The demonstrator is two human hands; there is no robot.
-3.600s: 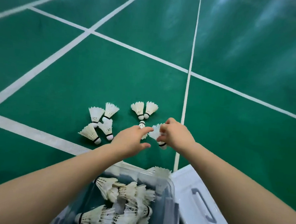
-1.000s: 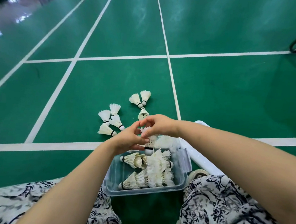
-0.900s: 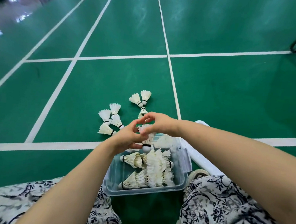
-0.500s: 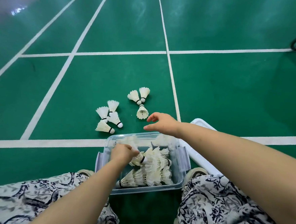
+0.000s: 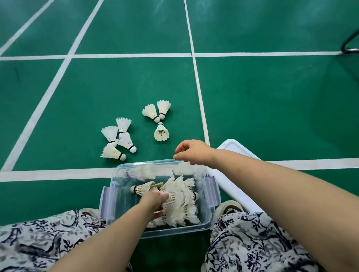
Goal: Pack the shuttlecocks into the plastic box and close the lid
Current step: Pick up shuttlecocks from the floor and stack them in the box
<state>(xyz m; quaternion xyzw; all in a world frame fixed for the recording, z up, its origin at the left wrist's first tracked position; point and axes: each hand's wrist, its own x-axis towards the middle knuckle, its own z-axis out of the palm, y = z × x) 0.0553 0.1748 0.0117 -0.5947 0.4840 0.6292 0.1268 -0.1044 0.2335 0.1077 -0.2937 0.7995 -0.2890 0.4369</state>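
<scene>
Packing step, mid-way; lid not on yet. Left hand (image 5: 154, 200) down inside the box (image 5: 122, 187), fingertips buried in the heap of shuttlecocks (image 5: 180, 197) already packed. Cannot tell whether pinching one or just pressing feathers flat, as the fingers are hidden in white.

Right hand (image 5: 192, 152) hovering over the far rim, fingers loosely curled, holding nothing. Looks free for the next pick.

Seven left on the floor (image 5: 261, 109):
- group of three (image 5: 158, 119) just beyond the right hand's fingertips, near
- group of four (image 5: 119, 139) off to the left of that hand, ahead of the left hand and past the far rim

Lid (image 5: 235, 147) lying flat to the right of the right wrist, partly under the forearm, beside the box. Side latches on the box folded out, on either side of the left hand.

Next, probably:
- reach forward with the right hand for the group of three, pinching by the cork end or base of the feathers, lightly, since feathers crush
- clear the left hand out of the heap, then go for the four
- drop into the bare patch to the left of the left hand, not on top of the heap

Heap piled high on the right side, so likely needs levelling before the lid seats and the latches snap.
</scene>
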